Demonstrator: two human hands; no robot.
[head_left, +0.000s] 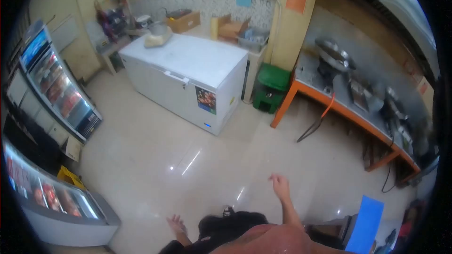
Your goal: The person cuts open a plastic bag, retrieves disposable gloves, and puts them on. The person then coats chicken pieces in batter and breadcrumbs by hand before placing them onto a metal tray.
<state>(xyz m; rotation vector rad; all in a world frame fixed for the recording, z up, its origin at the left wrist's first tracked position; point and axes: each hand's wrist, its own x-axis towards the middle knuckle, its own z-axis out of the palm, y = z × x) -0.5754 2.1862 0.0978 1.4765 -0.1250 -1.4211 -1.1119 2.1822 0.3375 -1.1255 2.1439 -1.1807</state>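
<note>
At the lower middle, my left hand (177,226) hangs low with its fingers spread, and nothing is in it. My right hand (279,186) is held out over the tiled floor (155,160), fingers loosely bent and pointing left, with no object visible in it. Both hands are in the air and touch nothing. Below and between them show dark clothing and one black-and-white shoe (228,211). Ahead stands a white chest freezer (193,56) with its lid down. On the lid sits a pale bag or tray (157,40) with a clear bowl-like container on it.
Upright glass-door fridge (61,84) and lower display cooler (52,197) line the left. A green bin (272,87) stands beside the freezer. An orange-edged cooking table (348,99) with pans runs along the right. A blue panel (366,223) rises at lower right.
</note>
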